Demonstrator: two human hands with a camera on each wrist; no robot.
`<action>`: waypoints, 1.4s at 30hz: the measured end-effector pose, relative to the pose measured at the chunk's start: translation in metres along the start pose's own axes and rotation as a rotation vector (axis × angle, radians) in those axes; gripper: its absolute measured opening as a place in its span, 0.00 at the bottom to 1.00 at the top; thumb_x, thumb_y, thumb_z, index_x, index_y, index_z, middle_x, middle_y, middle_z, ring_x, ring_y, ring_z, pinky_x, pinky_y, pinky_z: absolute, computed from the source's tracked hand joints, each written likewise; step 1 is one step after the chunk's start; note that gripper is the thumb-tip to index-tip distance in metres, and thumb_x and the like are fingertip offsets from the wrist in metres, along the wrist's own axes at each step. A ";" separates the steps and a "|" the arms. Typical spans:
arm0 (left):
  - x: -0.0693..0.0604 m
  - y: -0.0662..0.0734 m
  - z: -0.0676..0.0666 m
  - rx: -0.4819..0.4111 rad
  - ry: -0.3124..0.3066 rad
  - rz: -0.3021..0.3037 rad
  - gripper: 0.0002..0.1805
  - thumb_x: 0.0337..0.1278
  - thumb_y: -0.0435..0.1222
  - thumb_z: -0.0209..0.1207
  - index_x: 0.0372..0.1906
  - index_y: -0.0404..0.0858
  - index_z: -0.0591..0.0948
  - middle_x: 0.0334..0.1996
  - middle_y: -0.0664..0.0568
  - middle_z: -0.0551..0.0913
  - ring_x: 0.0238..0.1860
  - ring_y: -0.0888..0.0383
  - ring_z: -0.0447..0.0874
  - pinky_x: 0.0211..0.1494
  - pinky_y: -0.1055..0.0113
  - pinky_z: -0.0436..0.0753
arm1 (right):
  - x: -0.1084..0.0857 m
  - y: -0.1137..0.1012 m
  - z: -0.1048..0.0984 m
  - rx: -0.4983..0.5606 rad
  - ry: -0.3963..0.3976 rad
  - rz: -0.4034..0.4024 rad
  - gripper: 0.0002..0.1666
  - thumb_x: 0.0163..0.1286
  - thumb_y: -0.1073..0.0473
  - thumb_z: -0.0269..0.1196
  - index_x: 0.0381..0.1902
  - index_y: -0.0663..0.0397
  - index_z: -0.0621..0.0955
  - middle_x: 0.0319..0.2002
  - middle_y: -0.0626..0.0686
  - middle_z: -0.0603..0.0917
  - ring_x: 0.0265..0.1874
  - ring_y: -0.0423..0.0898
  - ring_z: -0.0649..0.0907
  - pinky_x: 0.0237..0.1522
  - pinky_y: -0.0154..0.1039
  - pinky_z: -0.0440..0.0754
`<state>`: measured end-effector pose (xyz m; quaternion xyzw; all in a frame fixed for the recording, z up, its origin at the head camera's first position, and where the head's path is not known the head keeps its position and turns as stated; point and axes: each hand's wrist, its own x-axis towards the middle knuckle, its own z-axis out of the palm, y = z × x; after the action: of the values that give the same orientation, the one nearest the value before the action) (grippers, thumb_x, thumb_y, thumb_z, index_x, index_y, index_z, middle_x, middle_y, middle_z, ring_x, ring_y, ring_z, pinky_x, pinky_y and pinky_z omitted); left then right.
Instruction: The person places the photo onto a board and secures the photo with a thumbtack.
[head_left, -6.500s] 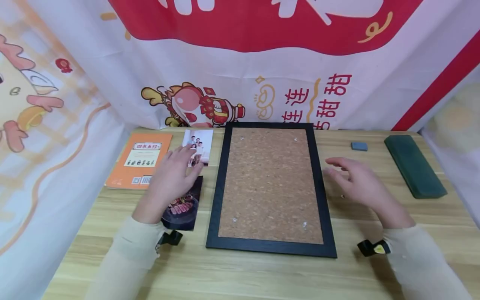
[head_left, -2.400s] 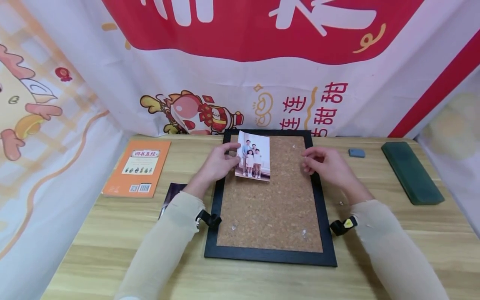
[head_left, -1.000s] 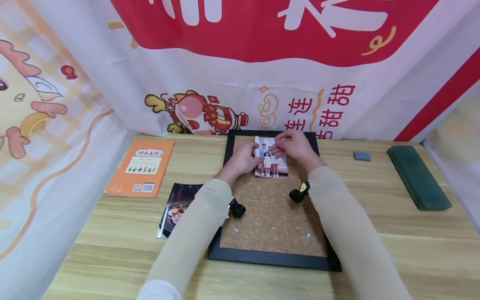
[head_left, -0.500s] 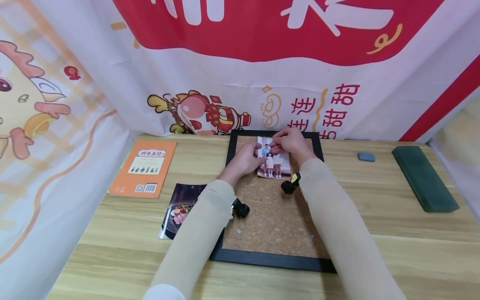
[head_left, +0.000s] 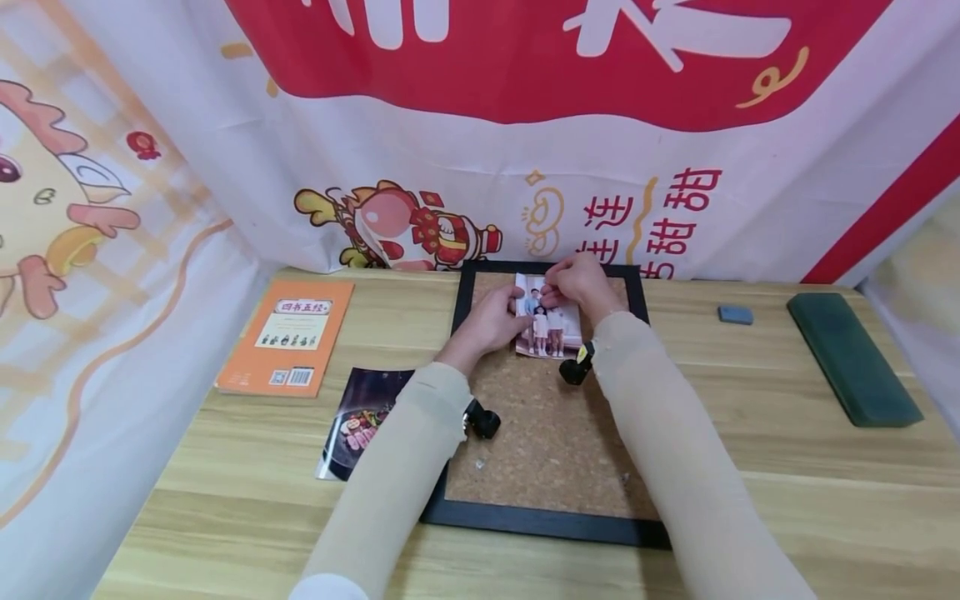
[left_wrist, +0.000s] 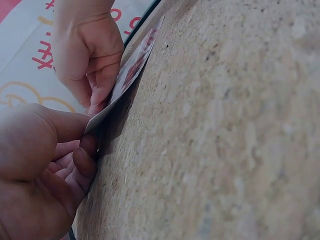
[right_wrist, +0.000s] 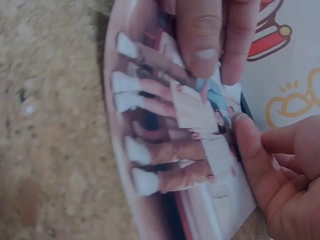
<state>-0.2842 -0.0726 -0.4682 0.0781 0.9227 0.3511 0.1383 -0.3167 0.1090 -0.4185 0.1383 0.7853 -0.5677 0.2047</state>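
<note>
My left hand [head_left: 491,321] pinches the left edge of a family photo [head_left: 555,332] over the upper part of a black-framed cork board [head_left: 536,442]. In the left wrist view that edge is lifted off the cork, thumb on the picture and fingers behind. My right hand [head_left: 581,285] has its fingertips pinched together at the photo's upper part, seemingly on a tiny thing mostly hidden by them. In the right wrist view, the right thumb and fingers [right_wrist: 280,170] meet at the figures' heads, and the left thumb [right_wrist: 200,45] presses beside them. The photo's lower edge curls slightly.
Small clear pins [head_left: 480,464] show on the lower cork. A food photo [head_left: 360,421] lies left of the board, partly under my left sleeve. An orange booklet [head_left: 288,337] is at the far left. A blue eraser [head_left: 735,314] and a green case [head_left: 855,358] lie on the right.
My left hand has picked up the family photo and carried it right onto the board. The right hand has come left from beside the board to the photo. Both are nearly still over the last half second.
</note>
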 end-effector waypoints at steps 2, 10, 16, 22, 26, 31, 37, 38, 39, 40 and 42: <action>0.000 0.000 0.000 0.003 0.000 -0.005 0.30 0.74 0.44 0.67 0.75 0.41 0.75 0.54 0.50 0.82 0.56 0.54 0.81 0.65 0.57 0.81 | 0.000 0.002 0.002 -0.010 0.007 -0.025 0.12 0.84 0.64 0.57 0.57 0.66 0.80 0.34 0.57 0.86 0.24 0.44 0.89 0.35 0.40 0.92; -0.005 0.003 -0.002 0.018 0.002 -0.008 0.30 0.75 0.43 0.66 0.75 0.40 0.75 0.55 0.48 0.82 0.58 0.53 0.80 0.68 0.54 0.80 | 0.002 0.009 0.012 -0.094 0.095 -0.109 0.08 0.84 0.63 0.55 0.50 0.63 0.79 0.30 0.55 0.85 0.22 0.45 0.87 0.31 0.42 0.92; -0.010 0.005 -0.002 0.026 0.015 -0.006 0.30 0.75 0.43 0.65 0.75 0.40 0.75 0.56 0.48 0.82 0.58 0.52 0.80 0.67 0.54 0.80 | 0.007 0.012 0.014 -0.103 0.117 -0.111 0.05 0.83 0.65 0.54 0.51 0.62 0.74 0.29 0.56 0.85 0.19 0.45 0.87 0.30 0.43 0.92; -0.020 0.015 -0.006 -0.008 0.004 0.002 0.30 0.75 0.42 0.66 0.75 0.38 0.75 0.58 0.45 0.84 0.59 0.52 0.82 0.68 0.54 0.81 | 0.003 0.013 0.012 -0.090 0.135 -0.079 0.04 0.82 0.65 0.56 0.49 0.59 0.71 0.27 0.55 0.83 0.17 0.45 0.85 0.26 0.43 0.90; -0.024 0.020 -0.007 -0.021 0.003 -0.003 0.30 0.75 0.41 0.65 0.75 0.36 0.74 0.56 0.45 0.83 0.57 0.51 0.81 0.66 0.54 0.80 | 0.000 0.012 0.011 -0.116 0.148 -0.059 0.04 0.82 0.64 0.58 0.47 0.58 0.72 0.24 0.54 0.82 0.16 0.45 0.84 0.24 0.41 0.89; -0.020 0.016 -0.006 -0.013 0.002 -0.010 0.30 0.76 0.42 0.65 0.76 0.38 0.74 0.52 0.48 0.82 0.53 0.54 0.80 0.61 0.58 0.80 | 0.000 0.013 0.009 -0.135 0.171 -0.037 0.07 0.80 0.62 0.62 0.45 0.58 0.74 0.19 0.52 0.81 0.13 0.44 0.82 0.20 0.39 0.86; -0.019 0.014 -0.005 -0.022 0.016 0.011 0.29 0.76 0.43 0.65 0.75 0.38 0.75 0.50 0.47 0.82 0.51 0.53 0.80 0.57 0.57 0.80 | 0.001 0.020 0.004 -0.065 0.138 -0.078 0.08 0.81 0.60 0.63 0.45 0.58 0.75 0.19 0.51 0.82 0.14 0.44 0.83 0.21 0.40 0.87; -0.018 0.013 -0.004 -0.023 0.019 0.012 0.29 0.75 0.43 0.65 0.75 0.38 0.75 0.50 0.47 0.81 0.51 0.53 0.80 0.57 0.57 0.79 | 0.001 0.021 0.003 -0.058 0.127 -0.080 0.08 0.82 0.59 0.63 0.46 0.58 0.76 0.20 0.51 0.82 0.15 0.44 0.84 0.22 0.40 0.87; -0.016 0.011 -0.003 -0.020 0.027 0.016 0.29 0.75 0.43 0.65 0.74 0.39 0.75 0.50 0.47 0.81 0.51 0.53 0.80 0.57 0.57 0.79 | 0.000 0.022 0.002 -0.049 0.113 -0.081 0.08 0.83 0.58 0.62 0.47 0.58 0.76 0.21 0.51 0.82 0.16 0.44 0.84 0.23 0.40 0.88; -0.016 0.011 -0.002 -0.021 0.029 0.014 0.29 0.75 0.44 0.65 0.74 0.38 0.75 0.51 0.47 0.81 0.52 0.52 0.79 0.58 0.56 0.80 | -0.002 0.023 0.000 -0.040 0.098 -0.082 0.09 0.83 0.58 0.61 0.48 0.58 0.76 0.22 0.51 0.83 0.17 0.44 0.84 0.24 0.40 0.88; -0.018 0.011 -0.001 -0.018 0.036 0.009 0.29 0.75 0.44 0.65 0.74 0.39 0.75 0.56 0.46 0.81 0.57 0.51 0.80 0.64 0.54 0.80 | -0.006 0.025 -0.004 -0.017 0.066 -0.088 0.10 0.85 0.56 0.60 0.50 0.59 0.76 0.24 0.51 0.83 0.18 0.44 0.85 0.25 0.40 0.89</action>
<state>-0.2671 -0.0692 -0.4566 0.0747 0.9216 0.3613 0.1208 -0.3006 0.1213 -0.4356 0.1205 0.8016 -0.5648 0.1548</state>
